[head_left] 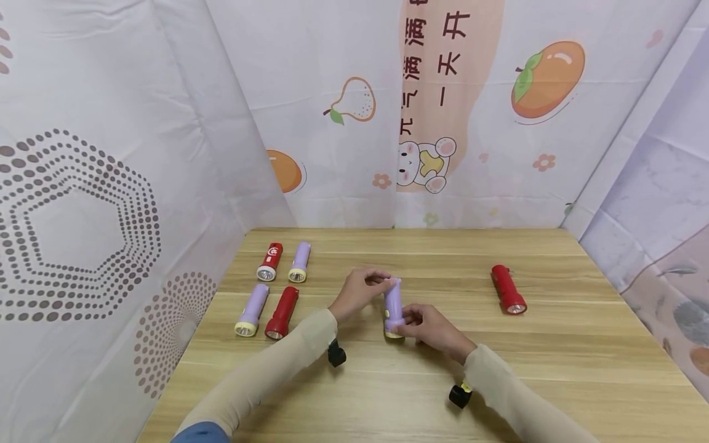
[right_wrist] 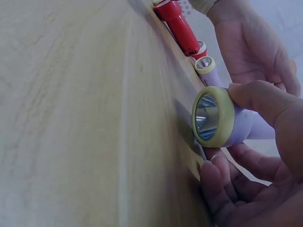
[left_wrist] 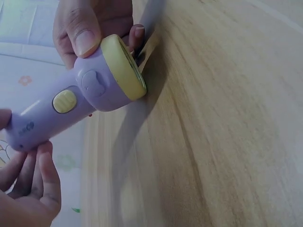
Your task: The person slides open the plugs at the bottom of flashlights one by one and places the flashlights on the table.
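Observation:
Both hands hold one purple flashlight [head_left: 394, 306] with a yellow lens ring, its lens end tilted down close over the wooden table. My left hand [head_left: 361, 291] pinches the narrow tail end between thumb and fingers. At the wide head end, my right hand [head_left: 431, 328] grips with the thumb on one side and fingers on the other. The yellow switch [left_wrist: 65, 101] on the body shows in the left wrist view. In the right wrist view the clear lens [right_wrist: 207, 117] and its reflector face the camera.
On the table's left lie a red flashlight with white ring [head_left: 269, 261], two purple flashlights [head_left: 300, 261] [head_left: 252, 309] and a plain red flashlight [head_left: 282, 312]. Another red flashlight [head_left: 508, 289] lies at the right. A printed curtain [head_left: 332, 172] hangs behind the wooden table [head_left: 554, 369].

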